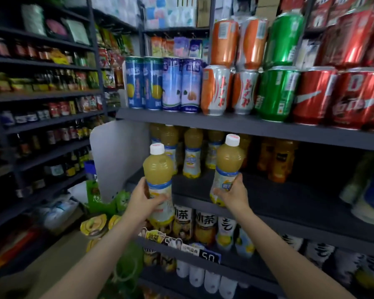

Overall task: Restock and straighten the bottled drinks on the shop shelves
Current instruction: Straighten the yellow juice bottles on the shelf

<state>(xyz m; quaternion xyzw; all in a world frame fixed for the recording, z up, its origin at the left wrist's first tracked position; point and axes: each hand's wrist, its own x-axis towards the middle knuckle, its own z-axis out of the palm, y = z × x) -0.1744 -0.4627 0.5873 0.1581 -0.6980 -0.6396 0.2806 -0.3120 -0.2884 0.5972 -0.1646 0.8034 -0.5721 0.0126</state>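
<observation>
My left hand [143,200] grips a yellow juice bottle [159,169] with a white cap, held upright in front of the dark middle shelf [289,203]. My right hand [233,194] grips a second, matching yellow juice bottle [228,162], tilted slightly right, its base at the shelf's front edge. Behind them, several matching juice bottles [192,154] stand at the back left of that shelf. Orange-drink bottles [279,160] stand further right in the shadow.
The shelf above carries stacked cans [276,91] in blue, orange, green and red. The shelf below holds tea bottles [205,225] and a price tag [208,256]. A white side panel [117,156] bounds the shelf on the left. Green bags and goods sit on the floor [108,214].
</observation>
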